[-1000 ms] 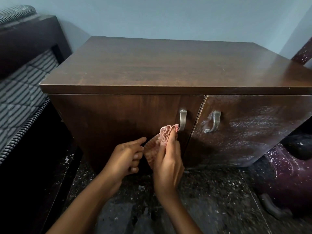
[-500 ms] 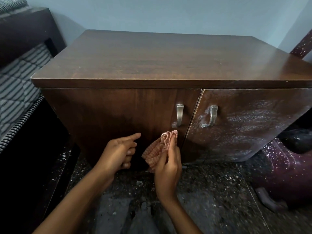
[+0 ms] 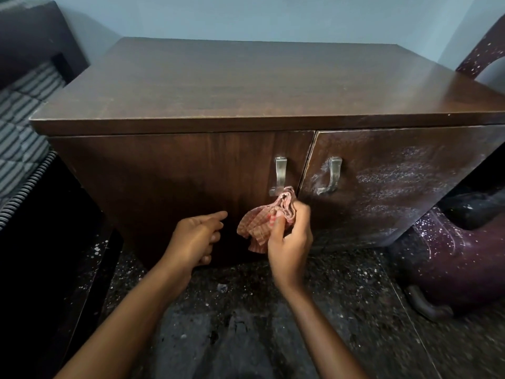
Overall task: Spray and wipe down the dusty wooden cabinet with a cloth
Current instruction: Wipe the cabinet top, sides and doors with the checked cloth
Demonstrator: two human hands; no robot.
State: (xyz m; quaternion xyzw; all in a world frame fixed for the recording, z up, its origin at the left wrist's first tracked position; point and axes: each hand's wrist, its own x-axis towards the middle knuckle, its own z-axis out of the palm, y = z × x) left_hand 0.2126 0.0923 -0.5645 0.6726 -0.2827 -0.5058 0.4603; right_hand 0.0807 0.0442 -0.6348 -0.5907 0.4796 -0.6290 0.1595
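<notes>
Writing or brand marks we can find none on anything in the head view, so we pass to the surfaces: a dark wooden cabinet [image 3: 246, 86] stands against a pale blue wall [image 3: 273, 15], its broad top bare and faintly scuffed, its front made of two doors. On the left door [image 3: 177, 181] the wood looks clean and dark, while the right door [image 3: 396, 187] is slightly ajar and covered in pale streaks and specks of dust. Each door carries a metal handle [image 3: 279, 175], the other handle [image 3: 331, 175] just across the seam. Our right hand [image 3: 291, 243] has its fingers curled closed around a bunched pinkish checked cloth [image 3: 263, 222], whose upper tip touches the left door right beneath its handle, beside the seam. Our left hand [image 3: 195, 239] grips nothing; its forefinger points at the left door and the other fingers are loosely bent. Below us lies a dark speckled floor [image 3: 341, 310]. To the left a striped mattress [image 3: 19, 127] on a dark frame sits close beside the cabinet, and to the right a maroon speckled plastic chair [image 3: 459, 255] crowds the right door's lower corner, leaving open floor only in front
</notes>
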